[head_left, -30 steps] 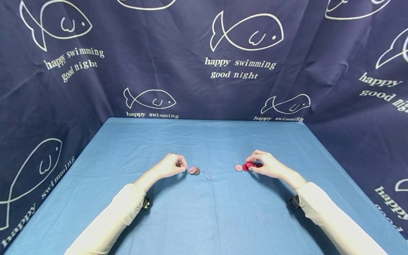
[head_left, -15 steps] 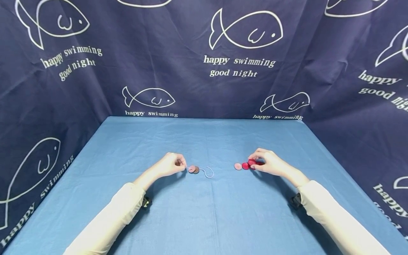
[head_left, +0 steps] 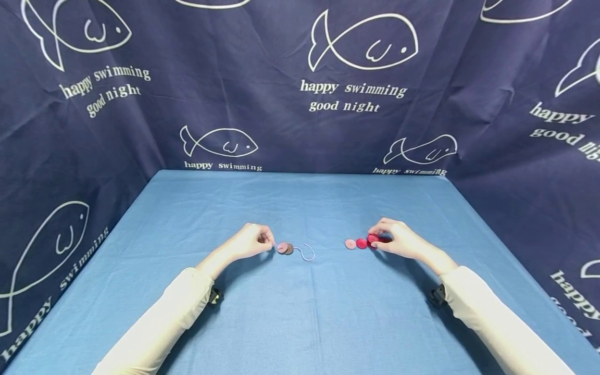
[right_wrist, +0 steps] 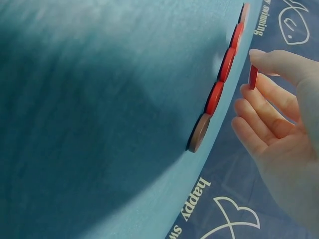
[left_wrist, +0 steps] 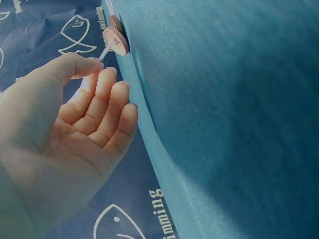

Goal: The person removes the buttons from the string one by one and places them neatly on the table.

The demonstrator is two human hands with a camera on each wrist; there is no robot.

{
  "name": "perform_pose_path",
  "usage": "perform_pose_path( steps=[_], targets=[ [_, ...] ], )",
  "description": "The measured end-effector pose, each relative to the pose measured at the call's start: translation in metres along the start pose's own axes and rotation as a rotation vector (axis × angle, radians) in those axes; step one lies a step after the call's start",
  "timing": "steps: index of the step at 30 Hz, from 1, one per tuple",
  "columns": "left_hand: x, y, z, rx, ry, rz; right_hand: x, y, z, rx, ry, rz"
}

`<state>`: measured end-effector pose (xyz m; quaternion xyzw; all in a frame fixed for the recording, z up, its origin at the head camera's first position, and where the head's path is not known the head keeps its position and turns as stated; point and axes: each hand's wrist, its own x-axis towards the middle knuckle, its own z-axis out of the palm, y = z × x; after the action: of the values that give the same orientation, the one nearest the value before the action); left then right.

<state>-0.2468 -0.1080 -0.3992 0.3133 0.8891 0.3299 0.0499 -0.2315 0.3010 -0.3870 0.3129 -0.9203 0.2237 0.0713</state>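
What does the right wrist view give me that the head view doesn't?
Only the right wrist view shows the right hand pinching one red round button lifted off the blue cloth-covered table, with a row of buttons edge-on. Only the head view shows the left hand pinching a pale thread strung through two buttons, and a loose pink button. Both show the right hand, red buttons and table.

Pinched a red button [right_wrist: 253, 77] edge-on in the right hand [right_wrist: 284, 129], just beside a button row [right_wrist: 222, 84] on the desk [right_wrist: 99, 124].
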Motion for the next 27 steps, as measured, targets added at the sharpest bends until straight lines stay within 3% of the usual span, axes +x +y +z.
perform_pose_path(
  steps=[8, 27],
  targets=[
    [0.001, 0.001, 0.000, 0.004, -0.002, -0.001, -0.004, 0.002, -0.001, -0.016, 0.036, -0.035],
    [0.002, -0.003, 0.002, 0.027, 0.017, 0.025, -0.010, 0.011, -0.005, -0.048, 0.020, 0.034]
  ],
)
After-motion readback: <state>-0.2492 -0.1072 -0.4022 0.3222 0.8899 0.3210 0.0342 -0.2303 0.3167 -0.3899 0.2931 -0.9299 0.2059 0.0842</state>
